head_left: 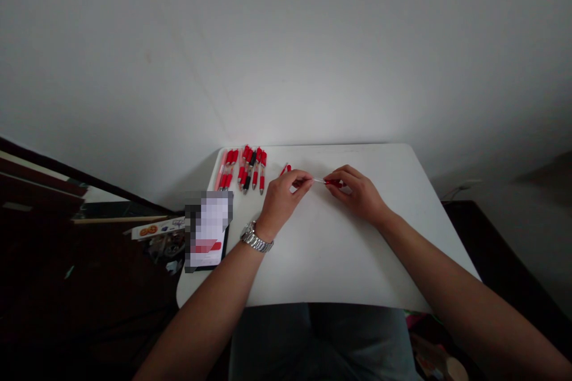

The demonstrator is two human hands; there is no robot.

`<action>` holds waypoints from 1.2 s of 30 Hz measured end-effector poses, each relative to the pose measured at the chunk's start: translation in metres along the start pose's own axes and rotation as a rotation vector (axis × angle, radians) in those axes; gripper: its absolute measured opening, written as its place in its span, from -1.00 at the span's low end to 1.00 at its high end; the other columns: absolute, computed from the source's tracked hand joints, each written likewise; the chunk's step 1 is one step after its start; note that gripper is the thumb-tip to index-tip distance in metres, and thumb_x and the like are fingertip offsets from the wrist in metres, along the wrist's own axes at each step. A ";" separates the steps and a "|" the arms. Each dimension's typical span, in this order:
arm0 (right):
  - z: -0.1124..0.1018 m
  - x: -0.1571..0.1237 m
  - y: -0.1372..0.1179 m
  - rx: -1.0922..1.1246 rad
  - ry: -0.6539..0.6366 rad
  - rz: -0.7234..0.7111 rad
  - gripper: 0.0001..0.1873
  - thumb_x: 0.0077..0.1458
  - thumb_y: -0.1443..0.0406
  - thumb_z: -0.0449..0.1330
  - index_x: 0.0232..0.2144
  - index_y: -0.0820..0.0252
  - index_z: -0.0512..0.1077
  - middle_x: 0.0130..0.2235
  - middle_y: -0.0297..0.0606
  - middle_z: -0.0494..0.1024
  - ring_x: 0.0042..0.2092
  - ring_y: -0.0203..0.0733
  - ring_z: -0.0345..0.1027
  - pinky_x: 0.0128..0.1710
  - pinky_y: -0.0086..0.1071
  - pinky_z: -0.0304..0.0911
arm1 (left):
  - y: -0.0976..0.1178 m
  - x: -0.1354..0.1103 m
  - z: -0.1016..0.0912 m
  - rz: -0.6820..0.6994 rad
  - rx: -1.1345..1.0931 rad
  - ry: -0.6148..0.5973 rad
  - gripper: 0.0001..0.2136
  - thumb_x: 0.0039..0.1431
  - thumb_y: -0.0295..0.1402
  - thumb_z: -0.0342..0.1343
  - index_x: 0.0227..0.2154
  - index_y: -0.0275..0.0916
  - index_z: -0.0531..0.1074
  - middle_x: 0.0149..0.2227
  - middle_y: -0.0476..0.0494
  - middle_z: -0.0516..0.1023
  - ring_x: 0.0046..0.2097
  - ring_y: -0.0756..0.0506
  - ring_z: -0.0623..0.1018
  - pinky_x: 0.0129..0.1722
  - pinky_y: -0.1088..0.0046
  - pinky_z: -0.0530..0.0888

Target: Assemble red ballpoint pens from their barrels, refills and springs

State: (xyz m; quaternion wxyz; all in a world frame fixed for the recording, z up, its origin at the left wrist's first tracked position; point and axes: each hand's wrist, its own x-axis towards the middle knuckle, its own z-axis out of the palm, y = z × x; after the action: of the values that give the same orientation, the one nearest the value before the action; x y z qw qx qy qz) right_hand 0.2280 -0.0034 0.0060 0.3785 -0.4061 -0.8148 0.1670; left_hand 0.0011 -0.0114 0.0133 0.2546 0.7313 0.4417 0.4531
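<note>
Both my hands meet over the far middle of a small white table (322, 244). My left hand (282, 197), with a metal watch on the wrist, is closed in a pinch on one end of a red pen (320, 181). My right hand (357, 192) pinches the pen's other, red end. A thin clear stretch of the pen shows between the two hands. Another red pen part (286, 169) lies just behind my left hand.
Several red pens (243, 169) lie in a row at the table's far left corner. A flat box (208, 232) rests on the left edge. A white wall stands behind. Dark clutter lies on the floor to the left.
</note>
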 end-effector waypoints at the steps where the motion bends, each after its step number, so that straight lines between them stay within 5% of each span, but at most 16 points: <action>1: 0.000 0.000 0.001 0.003 0.002 0.004 -0.85 0.33 0.22 0.18 -0.14 0.09 0.53 -0.18 -0.16 0.53 -0.26 -0.17 0.45 -0.24 -0.25 0.43 | 0.000 0.000 0.000 -0.001 -0.006 0.001 -0.92 0.30 -0.32 0.23 -0.20 -0.17 0.55 -0.22 -0.04 0.68 -0.22 -0.02 0.64 -0.11 0.43 0.60; 10: 0.000 0.000 0.001 0.020 0.010 0.024 -0.82 0.33 0.19 0.16 -0.14 0.08 0.53 -0.22 -0.19 0.51 -0.27 -0.17 0.45 -0.26 -0.26 0.43 | 0.003 0.000 -0.002 0.002 -0.023 -0.004 -0.87 0.32 -0.30 0.21 -0.13 -0.17 0.57 -0.13 -0.09 0.69 -0.19 -0.03 0.66 -0.09 0.40 0.61; 19: -0.001 0.000 0.002 0.038 0.036 0.050 -0.84 0.32 0.19 0.18 -0.17 0.11 0.51 -0.25 -0.19 0.53 -0.27 -0.17 0.46 -0.28 -0.28 0.41 | 0.005 0.000 -0.006 0.010 0.084 0.027 -0.85 0.40 -0.26 0.09 -0.20 -0.18 0.51 -0.25 -0.07 0.65 -0.24 -0.03 0.60 -0.15 0.43 0.55; 36: 0.002 -0.003 0.005 0.269 0.151 0.266 -0.73 0.27 0.05 0.23 -0.17 0.09 0.38 -0.27 -0.26 0.59 -0.29 -0.20 0.50 -0.22 -0.29 0.38 | 0.002 0.000 -0.012 -0.034 0.365 0.051 -0.90 0.39 -0.35 0.05 -0.20 -0.20 0.46 -0.30 -0.05 0.54 -0.34 -0.01 0.48 -0.28 0.45 0.41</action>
State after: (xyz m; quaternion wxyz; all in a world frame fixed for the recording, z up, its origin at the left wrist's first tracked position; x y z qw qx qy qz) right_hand 0.2308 -0.0020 0.0005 0.4639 -0.4673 -0.6938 0.2918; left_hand -0.0084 -0.0131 0.0203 0.1139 0.7461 0.5353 0.3793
